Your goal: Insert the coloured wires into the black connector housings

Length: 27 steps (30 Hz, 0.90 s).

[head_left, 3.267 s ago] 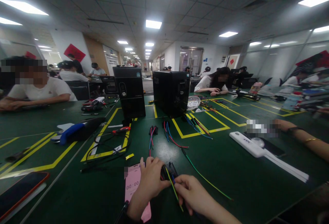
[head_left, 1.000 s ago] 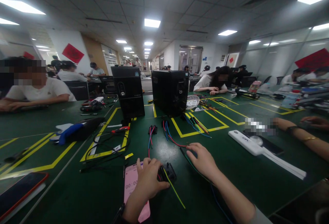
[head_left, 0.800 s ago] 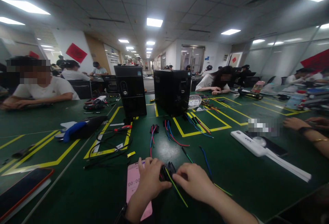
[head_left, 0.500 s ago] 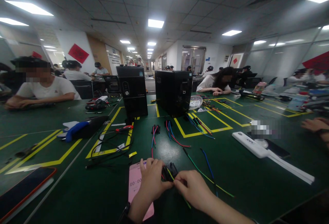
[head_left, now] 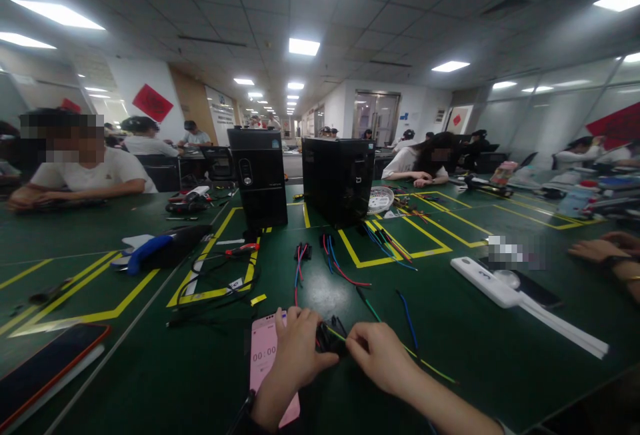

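Note:
My left hand (head_left: pixel 297 348) is closed around the near side of a small black block (head_left: pixel 329 338), which looks like a terminal block, and partly hides it. A red wire shows beside those fingers. My right hand (head_left: pixel 383 358) pinches a yellow-green wire (head_left: pixel 337 334) just to the right of the block; the wire runs to the block, but where it ends there I cannot make out. Beneath my left arm lies a phone with a pink screen (head_left: pixel 261 352) reading 00:00. Past my right hand are a loose green wire (head_left: pixel 370 307) and a blue wire (head_left: pixel 409 322).
Two black computer towers (head_left: pixel 257 182) stand ahead. Similar black blocks with wires (head_left: pixel 303 253) lie before them. Left are a red-handled screwdriver (head_left: pixel 243 250), a black cable and an orange-edged phone (head_left: pixel 55 365); right, a white device marked 3 (head_left: pixel 485 282). Co-workers sit around.
My right hand has moved slightly right and up, and the yellow-green wire has swung from slanting downward to pointing toward it. The blue wire has shifted. My left hand stays on the block.

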Motion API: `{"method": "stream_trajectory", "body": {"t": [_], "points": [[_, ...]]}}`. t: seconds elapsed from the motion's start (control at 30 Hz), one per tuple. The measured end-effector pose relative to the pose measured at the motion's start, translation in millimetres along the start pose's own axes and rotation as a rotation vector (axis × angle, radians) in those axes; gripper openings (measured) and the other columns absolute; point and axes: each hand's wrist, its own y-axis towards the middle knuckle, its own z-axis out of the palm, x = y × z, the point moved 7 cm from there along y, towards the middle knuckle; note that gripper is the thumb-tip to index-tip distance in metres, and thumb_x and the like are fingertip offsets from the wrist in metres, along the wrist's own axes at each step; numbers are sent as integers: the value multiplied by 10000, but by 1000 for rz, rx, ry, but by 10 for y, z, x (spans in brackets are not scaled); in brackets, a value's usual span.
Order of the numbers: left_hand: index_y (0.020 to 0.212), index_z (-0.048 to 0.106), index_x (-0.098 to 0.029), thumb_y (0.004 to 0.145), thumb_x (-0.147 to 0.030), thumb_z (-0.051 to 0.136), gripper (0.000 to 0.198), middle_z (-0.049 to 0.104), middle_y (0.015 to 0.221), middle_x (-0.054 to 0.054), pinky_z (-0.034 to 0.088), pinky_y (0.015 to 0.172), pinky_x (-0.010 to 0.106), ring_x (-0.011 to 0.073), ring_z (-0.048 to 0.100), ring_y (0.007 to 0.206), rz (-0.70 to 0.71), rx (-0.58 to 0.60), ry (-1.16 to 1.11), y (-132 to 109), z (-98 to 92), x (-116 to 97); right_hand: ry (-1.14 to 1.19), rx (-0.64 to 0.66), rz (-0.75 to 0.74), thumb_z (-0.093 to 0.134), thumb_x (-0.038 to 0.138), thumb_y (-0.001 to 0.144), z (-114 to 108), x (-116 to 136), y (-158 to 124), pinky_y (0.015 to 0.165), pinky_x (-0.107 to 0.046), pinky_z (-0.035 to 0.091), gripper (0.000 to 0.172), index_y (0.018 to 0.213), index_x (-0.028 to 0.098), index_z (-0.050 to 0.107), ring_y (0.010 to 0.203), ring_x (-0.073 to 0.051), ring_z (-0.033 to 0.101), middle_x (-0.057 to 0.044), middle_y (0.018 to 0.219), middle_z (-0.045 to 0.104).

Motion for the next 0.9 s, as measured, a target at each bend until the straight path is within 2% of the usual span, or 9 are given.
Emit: {"method": "stream_trajectory", "body": {"t": [0.23,0.5,0.7,0.77,0.9], "points": [[897,553,-265,555,-502,607,420,570,985,2,90,1005,472,247,416,1020,1,29,11,4,-12,-41,138,65,-13,459,198,768,217,118,-9,487,-196,272,205,646,163,620,530,-108,520,1,574,620],[918,548,-270,513,-543,640,497,563,999,-4,92,1013,477,257,409,1042,-15,44,9,-8,-20,-31,215,34,54,463,230,771,121,-54,-8,478,-186,291,203,662,156,618,521,-103,506,1,566,611],[921,565,-282,552,-479,621,422,568,996,-8,75,1020,481,251,407,1040,-14,33,-3,-7,-10,-29,584,183,85,473,281,774,377,5,25,510,-186,330,236,672,136,628,517,-97,497,-4,578,630],[924,570,-280,561,-442,617,400,567,1009,-4,64,1027,475,255,403,1053,-32,50,16,-1,-12,-36,691,195,117,492,299,768,397,24,34,503,-185,319,246,650,133,631,482,-81,457,12,544,602],[924,575,-279,568,-464,614,403,570,1018,2,82,1025,477,263,405,1055,-37,76,19,10,-27,-55,803,223,257,510,345,761,411,-1,21,401,-191,191,278,601,140,608,344,-48,238,86,380,379]]}}
